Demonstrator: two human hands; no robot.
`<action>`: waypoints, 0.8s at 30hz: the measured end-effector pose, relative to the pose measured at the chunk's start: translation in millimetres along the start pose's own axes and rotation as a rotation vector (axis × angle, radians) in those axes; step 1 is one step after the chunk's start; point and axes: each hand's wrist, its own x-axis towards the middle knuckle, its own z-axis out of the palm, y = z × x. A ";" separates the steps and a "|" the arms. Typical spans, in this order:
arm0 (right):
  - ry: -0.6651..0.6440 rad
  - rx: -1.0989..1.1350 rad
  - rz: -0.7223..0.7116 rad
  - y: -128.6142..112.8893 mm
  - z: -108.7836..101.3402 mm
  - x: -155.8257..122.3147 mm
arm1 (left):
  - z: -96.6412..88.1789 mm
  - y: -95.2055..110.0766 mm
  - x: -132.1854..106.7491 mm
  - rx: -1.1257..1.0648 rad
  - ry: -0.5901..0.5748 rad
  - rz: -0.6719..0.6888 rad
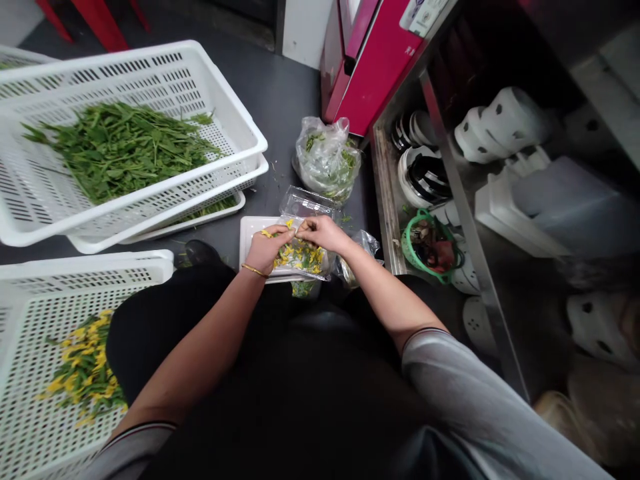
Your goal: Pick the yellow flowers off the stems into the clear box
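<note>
Yellow and green right under the fingers: bending over a heap of flowers (300, 259) in a clear box (324, 268) on a white tray (253, 230). Reaching in from two sides, with the left hand (270, 245) by the left end of the heap and the right hand (323, 233) by the right end, a bit farther out from the body. Nearly touching tip to tip over the far edge of the heap, so being about as near with one hand as with the other. Pinching yellow bits (267, 233) in the left hand, with some poking out past the fingers. Pressing finger and thumb together on the right hand too, but hiding anything in between. Being too small for telling the long way of the bits. Looking from the meeting tips, finding the heap straight below and a little toward the body. Running longer from side to side, with the tray going across in front of the knees. Lying just past the hands, a clear lid (310, 199), by the look of it; then, farther out, a bag (327, 160) of greens. Sitting well apart, off by the left arm, more yellow blooms (83, 363) in a white basket (25, 360).
</note>
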 end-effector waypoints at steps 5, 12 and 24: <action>0.248 0.582 0.123 2.6 33.3 1.8 | 1.2 2.1 -4.1 -0.179 0.010 -0.037; 0.202 0.596 0.240 24.5 38.5 16.9 | -33.7 29.3 -0.4 -0.418 0.081 -0.124; 0.168 0.429 0.019 -2.9 50.0 7.2 | -23.5 6.3 6.0 -0.148 0.023 -0.098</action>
